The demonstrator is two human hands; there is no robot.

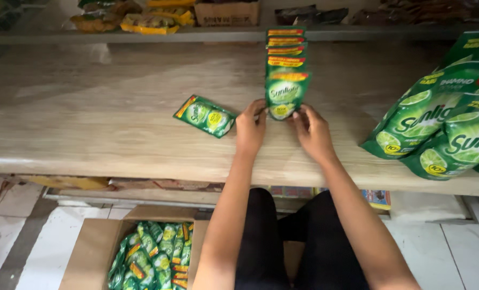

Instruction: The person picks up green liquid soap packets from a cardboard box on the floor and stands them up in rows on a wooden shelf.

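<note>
Two hands are at the front of a neat row of small green sachets on the wooden shelf, and both are pinching the nearest one. The left hand has its fingertips on the left edge of the front sachet, the right hand on the right edge, so the packet is gripped from both sides and held upright, square to the ones behind it. The row runs straight back toward the rear of the shelf, each packet overlapping the next like tiles, which seems to be why the front one is steadied at both edges: to keep the line true. One loose sachet lies flat and askew just to the left of the left hand, apart from the row. To the right, well clear of the hands, big green refill pouches lean in a pile. Down below on the tiled floor, an open cardboard box holds many more of the same little sachets, heaped loosely.
</note>
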